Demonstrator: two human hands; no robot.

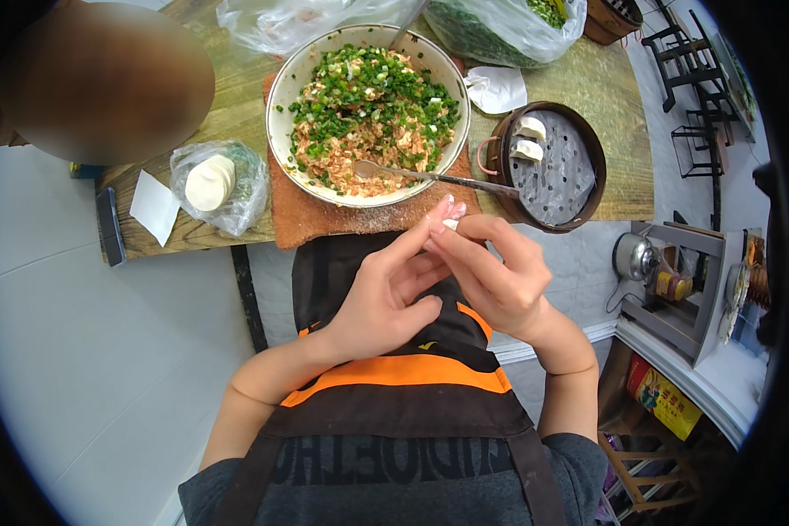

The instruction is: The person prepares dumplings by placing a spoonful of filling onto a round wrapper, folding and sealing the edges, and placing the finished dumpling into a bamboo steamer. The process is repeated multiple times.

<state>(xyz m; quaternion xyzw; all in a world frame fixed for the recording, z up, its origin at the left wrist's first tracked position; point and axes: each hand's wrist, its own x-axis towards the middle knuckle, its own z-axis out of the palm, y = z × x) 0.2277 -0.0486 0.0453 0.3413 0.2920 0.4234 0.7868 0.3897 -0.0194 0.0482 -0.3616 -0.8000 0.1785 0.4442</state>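
Observation:
My left hand and my right hand meet over my apron, just below the table edge. Between their fingertips is a small piece of white dough, mostly hidden by the fingers. Above them stands a large enamel bowl of minced filling topped with chopped green onion. A metal spoon lies in it, its handle reaching over the steamer's rim. The round bamboo steamer, at the right, has a perforated liner and two dumplings on its left side. A stack of round dough wrappers lies on a plastic bag at the left.
The bowl stands on an orange-brown cloth. A phone and white paper lie at the table's left edge. Bags of greens and crumpled paper are behind. Another person's blurred head is upper left.

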